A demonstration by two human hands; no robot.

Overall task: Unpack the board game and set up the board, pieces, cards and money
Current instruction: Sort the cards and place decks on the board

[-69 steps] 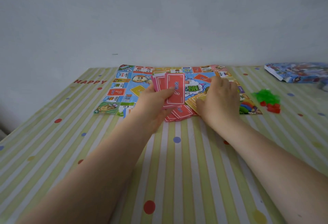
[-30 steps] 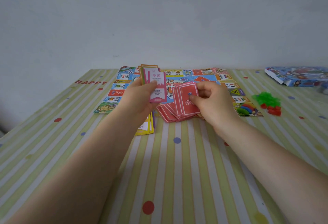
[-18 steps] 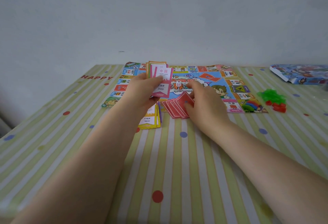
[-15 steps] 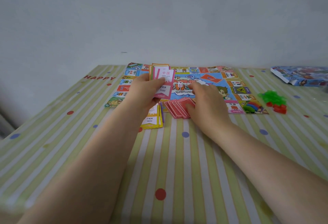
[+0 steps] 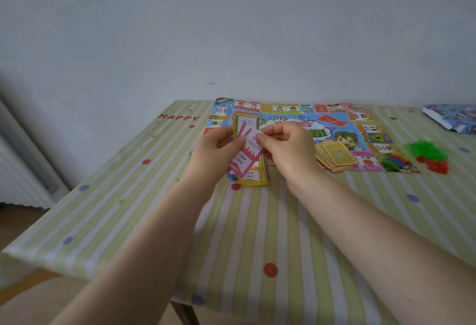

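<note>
A table (image 5: 257, 234) draped in glossy, striped and dotted oilcloth carried the game, its thin paper board (image 5: 342, 128) already spread flat at the far edge, printed in bright squares. At the right edge lay a blue printed package (image 5: 450, 118), probably the game's wrapper. Near it, just off the board's right corner, sat a small heap of translucent green pieces (image 5: 427, 146) touching a few red pieces (image 5: 435, 165), all plastic by their shine. A fanned pile of yellow cards (image 5: 334, 157) rested on the board's near right part. The person's left hand (image 5: 219, 149) grasped an upright stack of cards (image 5: 246, 126), while the right hand (image 5: 286, 144) pinched 1 pink-bordered card (image 5: 247, 154) at its top, tilted off the stack. Below the hands, another yellow-edged pile (image 5: 253, 175) lay on the cloth, just at the board's near edge. The sorting of cards appeared to be the step in hand; the next move likely called for laying the pink card on a pile of its own kind, with care, since such slick, thin cards slide easily.
</note>
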